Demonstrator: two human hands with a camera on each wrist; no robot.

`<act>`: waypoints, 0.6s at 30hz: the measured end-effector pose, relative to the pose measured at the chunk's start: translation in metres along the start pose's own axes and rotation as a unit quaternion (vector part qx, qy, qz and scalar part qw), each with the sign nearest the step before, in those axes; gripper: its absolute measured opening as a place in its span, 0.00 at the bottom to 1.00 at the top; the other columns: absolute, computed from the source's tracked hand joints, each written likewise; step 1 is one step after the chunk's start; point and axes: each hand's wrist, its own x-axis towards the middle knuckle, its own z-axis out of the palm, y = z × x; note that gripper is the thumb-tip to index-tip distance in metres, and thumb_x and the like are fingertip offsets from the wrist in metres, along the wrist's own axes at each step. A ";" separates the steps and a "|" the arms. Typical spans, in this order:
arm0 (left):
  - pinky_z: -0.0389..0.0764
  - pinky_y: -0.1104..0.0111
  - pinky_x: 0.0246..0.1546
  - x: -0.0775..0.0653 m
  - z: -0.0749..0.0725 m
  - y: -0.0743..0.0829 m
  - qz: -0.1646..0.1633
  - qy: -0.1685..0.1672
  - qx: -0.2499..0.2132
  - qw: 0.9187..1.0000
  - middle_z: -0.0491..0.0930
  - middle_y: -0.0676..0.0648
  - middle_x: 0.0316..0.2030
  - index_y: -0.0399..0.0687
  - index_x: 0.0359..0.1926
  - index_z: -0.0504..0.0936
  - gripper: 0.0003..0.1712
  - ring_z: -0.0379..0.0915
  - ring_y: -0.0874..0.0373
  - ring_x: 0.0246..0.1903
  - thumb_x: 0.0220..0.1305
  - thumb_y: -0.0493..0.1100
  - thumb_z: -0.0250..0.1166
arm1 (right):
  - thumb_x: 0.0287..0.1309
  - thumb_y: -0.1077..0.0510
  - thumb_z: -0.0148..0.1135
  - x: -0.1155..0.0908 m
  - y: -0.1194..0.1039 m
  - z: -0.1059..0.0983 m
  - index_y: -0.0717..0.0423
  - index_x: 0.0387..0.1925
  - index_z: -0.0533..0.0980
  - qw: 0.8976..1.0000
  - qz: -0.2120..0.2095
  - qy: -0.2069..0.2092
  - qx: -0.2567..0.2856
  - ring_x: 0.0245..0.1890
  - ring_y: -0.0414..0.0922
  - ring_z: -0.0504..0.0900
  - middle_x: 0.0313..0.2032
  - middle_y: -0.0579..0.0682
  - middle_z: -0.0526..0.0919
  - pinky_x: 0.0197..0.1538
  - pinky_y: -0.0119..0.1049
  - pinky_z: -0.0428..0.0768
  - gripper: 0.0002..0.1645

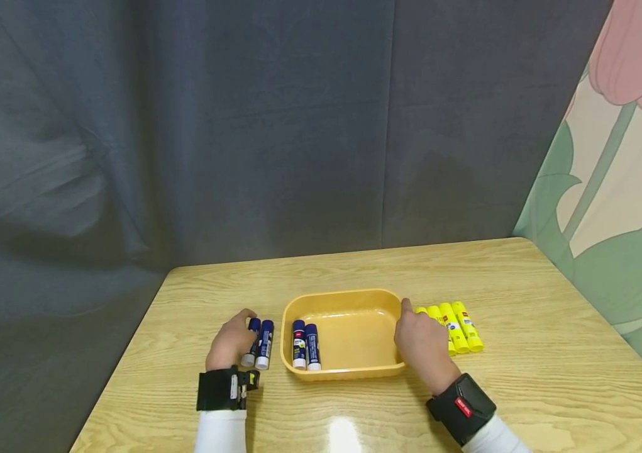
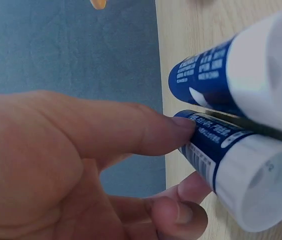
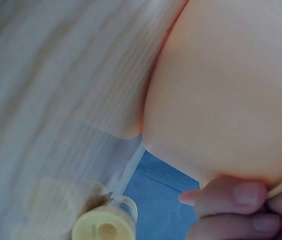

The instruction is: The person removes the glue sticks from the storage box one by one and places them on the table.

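Observation:
My left hand (image 1: pixel 232 343) is at a pair of blue glue sticks with white ends, left of the yellow tray. It pinches the outer glue stick (image 2: pixel 246 175), thumb on its label and fingers along the other side. Right beside that lies the second glue stick (image 1: pixel 265 345). Two more blue glue sticks (image 1: pixel 298 345) lie side by side in the left end of the tray (image 1: pixel 349 299). At the tray's right end, my right hand (image 1: pixel 424 343) grips the rim; the right wrist view shows its fingers curled against the wall.
Several yellow glue sticks (image 1: pixel 468 327) lie in a row just right of my right hand, partly hidden by it. The wooden table (image 1: pixel 553 377) ends at a dark curtain (image 1: pixel 298 157) behind, with a flower-patterned cloth (image 1: pixel 620 220) on the right.

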 end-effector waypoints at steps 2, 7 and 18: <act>0.76 0.55 0.32 0.000 0.001 0.001 -0.001 0.002 0.003 1.000 0.74 0.30 0.49 0.41 0.60 0.66 0.27 0.71 0.47 0.33 0.57 0.31 0.53 | 0.60 0.59 0.48 0.000 0.000 0.000 0.67 0.59 0.65 1.000 0.000 0.001 0.001 0.07 0.45 0.65 0.10 0.53 0.68 0.08 0.35 0.62 0.26; 0.76 0.51 0.36 0.001 0.001 0.003 0.004 0.014 0.015 1.000 0.73 0.29 0.51 0.42 0.61 0.67 0.28 0.70 0.46 0.37 0.57 0.32 0.52 | 0.60 0.59 0.47 0.001 0.000 0.001 0.67 0.59 0.65 1.000 -0.003 0.005 0.006 0.08 0.45 0.65 0.11 0.53 0.68 0.08 0.36 0.63 0.26; 0.74 0.47 0.41 0.002 0.000 0.004 -0.004 0.016 0.019 1.000 0.72 0.29 0.52 0.40 0.62 0.65 0.27 0.70 0.45 0.39 0.60 0.33 0.49 | 0.60 0.59 0.48 0.001 -0.001 0.000 0.67 0.59 0.65 1.000 -0.001 0.002 0.000 0.07 0.45 0.65 0.10 0.53 0.67 0.08 0.35 0.62 0.27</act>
